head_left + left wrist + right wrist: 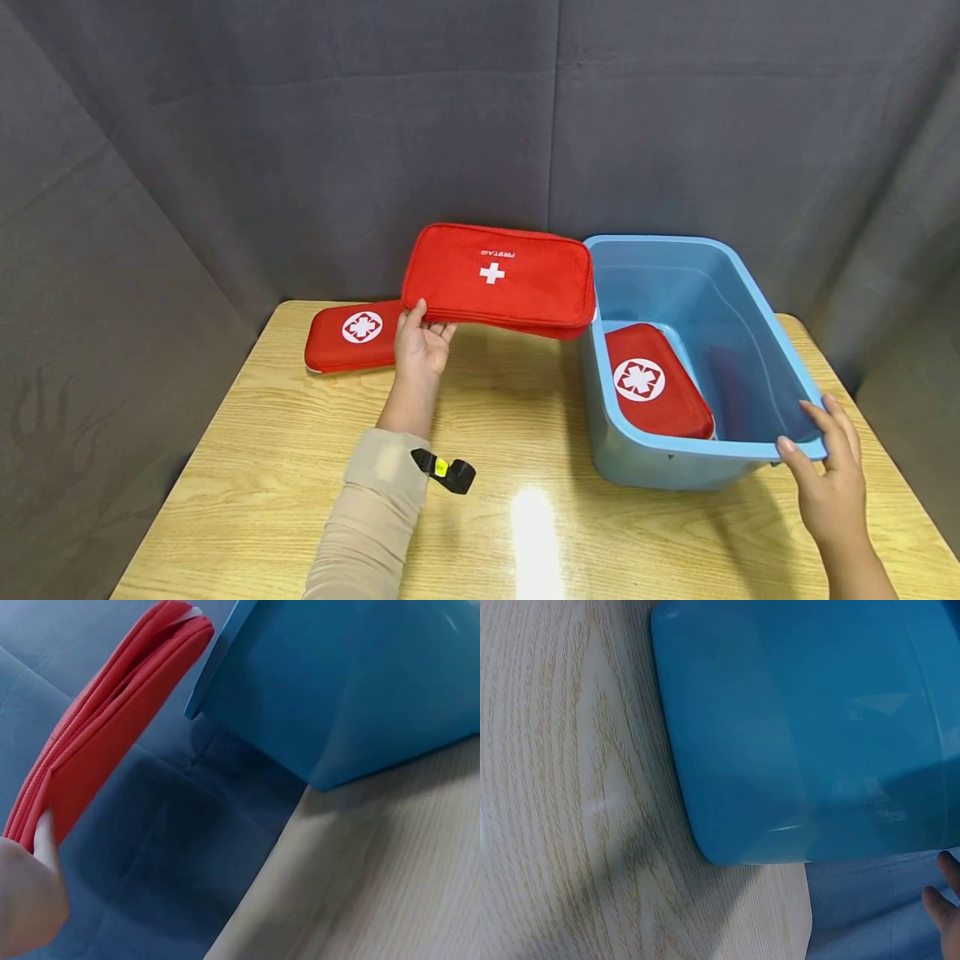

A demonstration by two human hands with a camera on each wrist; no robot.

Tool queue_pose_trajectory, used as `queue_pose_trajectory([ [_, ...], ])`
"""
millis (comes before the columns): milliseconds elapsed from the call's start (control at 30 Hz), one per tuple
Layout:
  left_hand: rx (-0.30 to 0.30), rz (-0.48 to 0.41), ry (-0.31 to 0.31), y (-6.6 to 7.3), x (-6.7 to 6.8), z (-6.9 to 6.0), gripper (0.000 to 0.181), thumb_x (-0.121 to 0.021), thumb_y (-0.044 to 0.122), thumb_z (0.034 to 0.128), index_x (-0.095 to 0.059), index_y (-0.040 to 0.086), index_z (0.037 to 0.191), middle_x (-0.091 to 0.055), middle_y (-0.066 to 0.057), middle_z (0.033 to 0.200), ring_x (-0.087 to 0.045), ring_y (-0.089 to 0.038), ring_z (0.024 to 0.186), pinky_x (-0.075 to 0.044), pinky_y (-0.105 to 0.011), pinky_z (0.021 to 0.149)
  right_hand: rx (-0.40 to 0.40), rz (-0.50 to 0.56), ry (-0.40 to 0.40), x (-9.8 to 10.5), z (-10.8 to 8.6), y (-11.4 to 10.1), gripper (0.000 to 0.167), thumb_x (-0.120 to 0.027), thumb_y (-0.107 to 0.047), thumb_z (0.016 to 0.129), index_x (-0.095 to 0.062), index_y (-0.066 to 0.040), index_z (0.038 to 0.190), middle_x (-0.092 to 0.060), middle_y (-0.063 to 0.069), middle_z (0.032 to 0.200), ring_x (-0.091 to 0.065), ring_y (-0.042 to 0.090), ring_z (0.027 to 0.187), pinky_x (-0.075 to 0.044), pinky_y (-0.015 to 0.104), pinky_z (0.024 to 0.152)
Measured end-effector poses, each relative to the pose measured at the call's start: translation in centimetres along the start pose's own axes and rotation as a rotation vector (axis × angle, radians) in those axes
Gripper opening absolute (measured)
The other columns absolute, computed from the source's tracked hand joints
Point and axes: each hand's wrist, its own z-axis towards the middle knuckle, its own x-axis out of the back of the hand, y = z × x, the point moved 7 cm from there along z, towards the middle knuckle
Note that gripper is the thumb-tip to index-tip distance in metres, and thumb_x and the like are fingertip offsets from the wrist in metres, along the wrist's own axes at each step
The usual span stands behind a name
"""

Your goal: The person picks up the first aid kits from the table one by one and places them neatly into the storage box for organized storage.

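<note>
Head view: the left hand (423, 346) holds a red, rounded-rectangular fabric first-aid pouch (498, 287) by its near left corner, above the wooden table (240, 467). The pouch shows a white cross and inverted lettering; its long axis runs left to right, right end toward the blue plastic bin (667, 468). The right hand (832, 492) grips the bin's near right corner.

Left wrist view: the pouch appears edge-on, slanting away from the grip.

Right wrist view: fingertips show beside the bin.
</note>
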Motion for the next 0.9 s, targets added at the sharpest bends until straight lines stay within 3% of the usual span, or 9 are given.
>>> queue_pose_trajectory([
  [67, 0.007, -0.007, -0.025, 0.0, -1.2, -0.9, 0.026, -0.06, 0.01, 0.0797, -0.049, 0.014, 0.103, -0.053, -0.013, 0.106, -0.056, -0.033, 0.09, -0.041, -0.051, 0.075, -0.005, -0.002, 0.001, 0.0, 0.0, 0.1, 0.048, -0.051, 0.004, 0.078, -0.04, 0.002, 0.125, -0.022, 0.0, 0.138, -0.017, 0.006, 0.124, -0.016, 0.019, 0.098],
  [167, 0.006, 0.008, 0.009, 0.5, -4.2, -4.0, 0.023, -0.057, 0.009, 0.0811, -0.047, 0.014, 0.101, -0.054, -0.011, 0.102, -0.058, -0.029, 0.085, -0.041, -0.049, 0.076, -0.008, -0.003, 0.0, 0.0, 0.1, 0.2, 0.047, -0.051, 0.004, 0.079, -0.04, 0.001, 0.125, -0.022, 0.0, 0.138, -0.016, 0.006, 0.124, -0.015, 0.019, 0.098],
  [267, 0.029, 0.06, 0.075, 1.4, -7.9, -8.2, 0.016, -0.048, 0.005, 0.0862, -0.045, 0.012, 0.1, -0.055, -0.009, 0.095, -0.059, -0.025, 0.079, -0.042, -0.044, 0.077, -0.003, -0.004, -0.002, 0.0, 0.2, 0.2, 0.047, -0.051, 0.004, 0.078, -0.04, 0.002, 0.124, -0.022, 0.0, 0.138, -0.016, 0.006, 0.124, -0.015, 0.018, 0.097],
  [367, 0.043, 0.09, 0.049, 1.7, -9.7, -9.9, 0.012, -0.042, 0.006, 0.0894, -0.044, 0.013, 0.099, -0.055, -0.006, 0.088, -0.06, -0.021, 0.072, -0.045, -0.038, 0.07, 0.004, -0.006, -0.006, 0.0, 0.2, 0.2, 0.047, -0.051, 0.004, 0.078, -0.04, 0.002, 0.124, -0.022, 0.0, 0.138, -0.015, 0.006, 0.124, -0.015, 0.018, 0.097],
  [667, 0.046, 0.127, -0.077, 0.6, -12.3, -10.8, 0.012, -0.037, 0.008, 0.0916, -0.047, 0.011, 0.097, -0.056, -0.005, 0.08, -0.06, -0.018, 0.065, -0.048, -0.032, 0.055, 0.011, -0.017, -0.014, -0.1, 0.3, 0.1, 0.047, -0.051, 0.003, 0.079, -0.04, 0.002, 0.124, -0.021, 0.0, 0.139, -0.015, 0.005, 0.124, -0.015, 0.017, 0.097],
  [900, 0.078, 0.161, -0.133, -1.5, -13.8, -11.0, 0.018, -0.037, 0.008, 0.0913, -0.047, 0.013, 0.105, -0.056, -0.005, 0.089, -0.06, -0.018, 0.073, -0.048, -0.034, 0.059, 0.029, -0.004, -0.027, -0.1, 0.3, 0.0, 0.047, -0.05, 0.002, 0.08, -0.038, 0.002, 0.125, -0.019, 0.001, 0.139, -0.013, 0.006, 0.125, -0.014, 0.018, 0.097],
])
